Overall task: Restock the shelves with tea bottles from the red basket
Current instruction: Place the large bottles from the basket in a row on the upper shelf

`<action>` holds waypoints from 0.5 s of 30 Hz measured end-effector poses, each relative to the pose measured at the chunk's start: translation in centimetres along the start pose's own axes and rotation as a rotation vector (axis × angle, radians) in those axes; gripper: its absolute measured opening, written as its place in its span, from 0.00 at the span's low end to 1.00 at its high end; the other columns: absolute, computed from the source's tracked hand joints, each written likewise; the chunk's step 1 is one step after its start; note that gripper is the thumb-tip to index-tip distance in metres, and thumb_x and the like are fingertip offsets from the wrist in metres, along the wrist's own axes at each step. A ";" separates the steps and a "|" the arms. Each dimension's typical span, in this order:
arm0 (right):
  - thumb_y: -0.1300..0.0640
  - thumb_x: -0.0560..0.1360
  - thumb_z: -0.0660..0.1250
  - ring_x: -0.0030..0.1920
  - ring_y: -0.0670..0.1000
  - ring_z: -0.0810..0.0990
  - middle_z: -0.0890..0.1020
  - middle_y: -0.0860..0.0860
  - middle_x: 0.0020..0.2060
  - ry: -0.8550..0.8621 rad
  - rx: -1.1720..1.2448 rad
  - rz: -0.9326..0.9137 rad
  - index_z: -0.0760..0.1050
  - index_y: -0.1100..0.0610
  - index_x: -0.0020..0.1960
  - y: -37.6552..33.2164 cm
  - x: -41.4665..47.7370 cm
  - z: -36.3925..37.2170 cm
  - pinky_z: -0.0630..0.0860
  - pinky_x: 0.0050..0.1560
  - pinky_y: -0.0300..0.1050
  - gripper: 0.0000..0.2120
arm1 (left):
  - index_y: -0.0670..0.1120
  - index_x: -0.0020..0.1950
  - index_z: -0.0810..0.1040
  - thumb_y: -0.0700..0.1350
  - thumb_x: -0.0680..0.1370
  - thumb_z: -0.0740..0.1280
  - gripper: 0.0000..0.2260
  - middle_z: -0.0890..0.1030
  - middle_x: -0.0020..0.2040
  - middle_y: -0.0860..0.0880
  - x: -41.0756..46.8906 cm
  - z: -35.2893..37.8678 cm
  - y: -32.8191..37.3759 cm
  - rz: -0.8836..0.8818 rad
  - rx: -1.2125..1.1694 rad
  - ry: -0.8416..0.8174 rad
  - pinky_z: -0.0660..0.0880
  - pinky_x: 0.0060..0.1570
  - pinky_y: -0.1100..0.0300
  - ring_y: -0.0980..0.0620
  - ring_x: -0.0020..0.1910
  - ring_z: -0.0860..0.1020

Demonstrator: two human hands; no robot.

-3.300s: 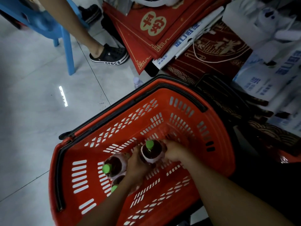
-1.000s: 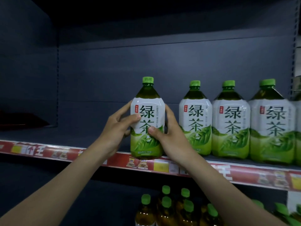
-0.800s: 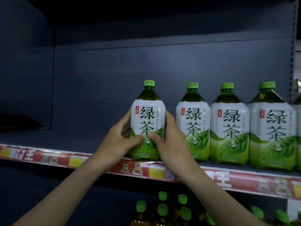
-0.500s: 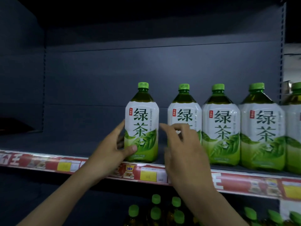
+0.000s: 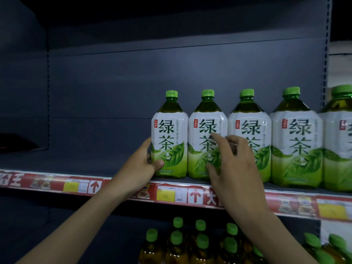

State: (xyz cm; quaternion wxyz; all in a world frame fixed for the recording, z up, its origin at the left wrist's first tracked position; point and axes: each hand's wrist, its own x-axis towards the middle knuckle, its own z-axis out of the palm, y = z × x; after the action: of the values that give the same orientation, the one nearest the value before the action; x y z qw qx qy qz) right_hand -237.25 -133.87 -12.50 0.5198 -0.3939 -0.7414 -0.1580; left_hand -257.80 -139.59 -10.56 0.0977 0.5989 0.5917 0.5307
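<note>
A green tea bottle [image 5: 168, 134] with a green cap and a white-and-green label stands upright at the left end of a row on the dark shelf [image 5: 85, 161]. My left hand [image 5: 142, 164] grips its lower left side, thumb across the front. My right hand [image 5: 234, 168] hovers with relaxed, spread fingers in front of the second bottle [image 5: 206, 121] and third bottle [image 5: 249, 119], holding nothing. The red basket is out of view.
More identical bottles [image 5: 296, 141] continue the row to the right. The shelf stretches bare to the left of the held bottle. A red price strip [image 5: 57, 184] runs along the shelf's front edge. Smaller green-capped bottles [image 5: 190, 242] fill the shelf below.
The bottle came out of the basket and up onto the shelf, then slid right against the row. My right hand let go of it and drifted right; my left hand still holds it.
</note>
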 end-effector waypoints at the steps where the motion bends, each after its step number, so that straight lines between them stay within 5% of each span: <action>1: 0.54 0.74 0.72 0.67 0.53 0.67 0.64 0.52 0.67 -0.007 0.007 -0.001 0.62 0.47 0.75 0.0 0.0 0.0 0.79 0.50 0.48 0.32 | 0.65 0.69 0.62 0.40 0.80 0.65 0.26 0.80 0.59 0.58 0.0 0.1 0.0 -0.007 0.010 0.009 0.71 0.56 0.63 0.59 0.58 0.77; 7: 0.54 0.75 0.71 0.67 0.51 0.67 0.62 0.50 0.67 -0.033 0.032 -0.003 0.62 0.45 0.74 0.1 -0.1 -0.4 0.80 0.45 0.46 0.31 | 0.61 0.70 0.63 0.41 0.80 0.65 0.24 0.79 0.59 0.57 0.1 0.7 0.3 -0.040 0.059 0.045 0.69 0.49 0.63 0.56 0.58 0.77; 12: 0.56 0.74 0.72 0.64 0.51 0.69 0.63 0.50 0.64 -0.044 0.048 -0.008 0.63 0.45 0.72 0.0 0.2 -0.9 0.78 0.42 0.43 0.31 | 0.61 0.71 0.62 0.44 0.80 0.64 0.23 0.76 0.60 0.59 -0.3 0.8 0.5 -0.047 0.102 0.030 0.68 0.56 0.58 0.55 0.60 0.74; 15: 0.56 0.74 0.71 0.63 0.51 0.70 0.63 0.50 0.63 -0.062 0.053 0.007 0.63 0.45 0.72 -0.3 0.4 -1.1 0.78 0.43 0.43 0.30 | 0.58 0.72 0.60 0.44 0.81 0.62 0.22 0.77 0.60 0.57 -0.6 1.0 0.8 -0.033 0.181 0.039 0.70 0.49 0.60 0.54 0.55 0.77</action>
State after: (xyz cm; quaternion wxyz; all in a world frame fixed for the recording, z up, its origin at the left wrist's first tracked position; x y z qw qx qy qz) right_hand -236.79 -134.62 -11.67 0.5075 -0.3874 -0.7596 -0.1239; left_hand -256.37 -139.78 -10.71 0.0402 0.5849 0.6487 0.4851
